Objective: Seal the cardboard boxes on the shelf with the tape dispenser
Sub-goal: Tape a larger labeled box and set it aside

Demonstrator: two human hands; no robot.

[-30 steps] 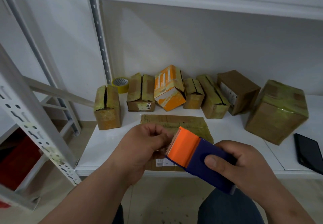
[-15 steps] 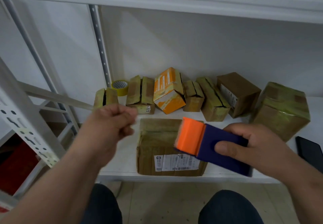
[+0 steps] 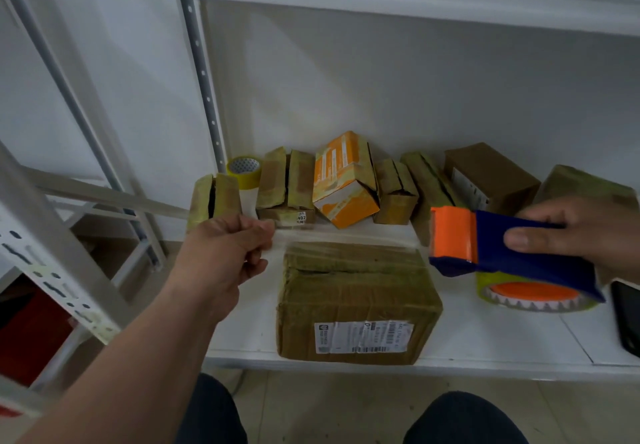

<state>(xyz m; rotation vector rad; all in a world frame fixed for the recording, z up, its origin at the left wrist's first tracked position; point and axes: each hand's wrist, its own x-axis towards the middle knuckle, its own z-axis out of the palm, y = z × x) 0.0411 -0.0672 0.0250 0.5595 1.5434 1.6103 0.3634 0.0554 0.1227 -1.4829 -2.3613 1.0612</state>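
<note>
Nearest, at the front edge of the white shelf (image 3: 485, 346), sits a cardboard box (image 3: 356, 305) with a shipping label (image 3: 363, 337) on its near side and old yellowish tape across its top. Just above it a strip of clear tape (image 3: 349, 234) stretches from left to right. The left hand (image 3: 225, 253) has its fingers curled and pinches the strip's left end between thumb and fingertips. The right hand (image 3: 585, 232) grips the blue and orange tape dispenser (image 3: 509, 253) at the strip's right end, thumb on its near side, fingers over the top; the roll shows beneath it. A dark phone (image 3: 627, 319) lies at the far right. Farther back stands a row of small boxes (image 3: 287, 187), an orange box (image 3: 343, 180) among them, with a yellow tape roll (image 3: 244, 170) at the far left
</note>
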